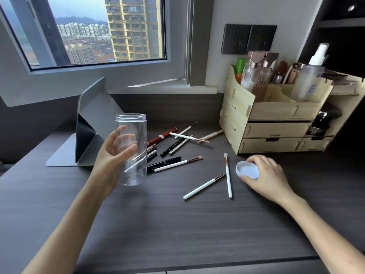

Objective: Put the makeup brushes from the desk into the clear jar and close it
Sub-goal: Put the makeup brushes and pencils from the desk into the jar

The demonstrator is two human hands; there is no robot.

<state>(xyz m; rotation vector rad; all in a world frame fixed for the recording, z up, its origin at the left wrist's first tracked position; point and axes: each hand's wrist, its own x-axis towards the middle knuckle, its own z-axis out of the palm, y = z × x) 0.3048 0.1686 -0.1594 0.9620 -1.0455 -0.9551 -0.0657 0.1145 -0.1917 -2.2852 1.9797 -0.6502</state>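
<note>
My left hand point(112, 155) grips the clear jar point(132, 149), upright, open-mouthed and empty, just above the dark desk point(177, 224). My right hand point(266, 175) rests on the desk with its fingers around the white lid point(247, 170), whose hollow side faces up. Several white-handled makeup brushes lie loose on the desk: one point(228, 176) pointing away from me beside the lid, one point(203, 186) slanted just left of it, one point(177, 164) across a black tube, and one point(188, 137) further back.
A red pen-like stick point(162, 137), black tubes point(164, 164) and other cosmetics lie among the brushes. A wooden organiser point(276, 119) with bottles stands at the back right. A folded grey stand point(88, 133) sits at the back left under the window.
</note>
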